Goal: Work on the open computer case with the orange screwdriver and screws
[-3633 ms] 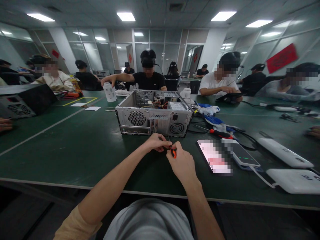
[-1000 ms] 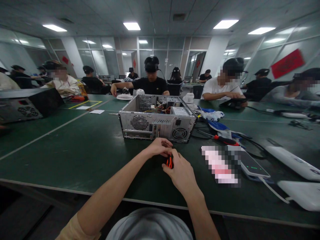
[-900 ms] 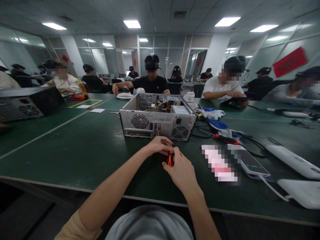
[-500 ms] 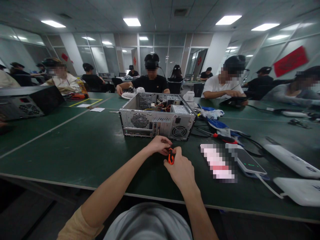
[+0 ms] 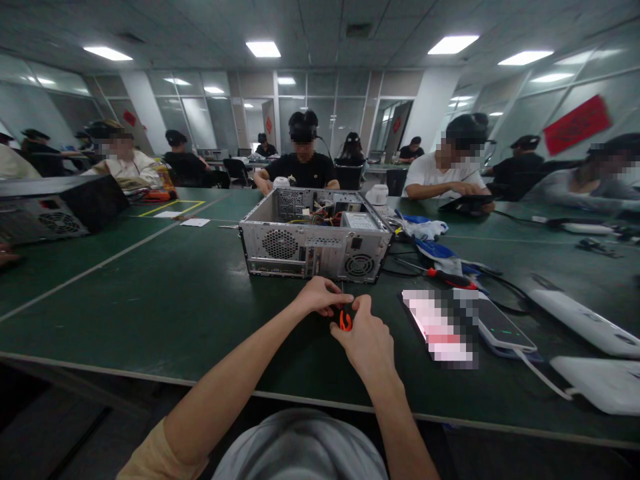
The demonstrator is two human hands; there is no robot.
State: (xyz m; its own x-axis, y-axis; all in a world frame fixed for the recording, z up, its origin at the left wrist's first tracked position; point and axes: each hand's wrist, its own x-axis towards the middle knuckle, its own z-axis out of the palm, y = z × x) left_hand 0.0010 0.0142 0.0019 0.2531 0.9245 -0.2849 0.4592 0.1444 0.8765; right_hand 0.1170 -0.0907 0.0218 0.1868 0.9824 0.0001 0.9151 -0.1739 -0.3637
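Observation:
An orange-and-black tool sits between my two hands, in front of an open metal computer case. My right hand is closed on the tool's orange part, thumb and fingers round it. At the tool's far end my left hand has its thumb and fingers pinched together; whatever they hold is too small and dark to make out. The case lies on the green table, its vented rear side facing me and cables showing inside.
Right of my hands lie a phone, a power bank, white devices, a red-and-black screwdriver and blue-white gloves. Another computer case stands at left. People sit across the table.
Both my hands and the tool have shifted slightly right and down in the view. Across the table, a person's hand has moved right, closer to the open case.

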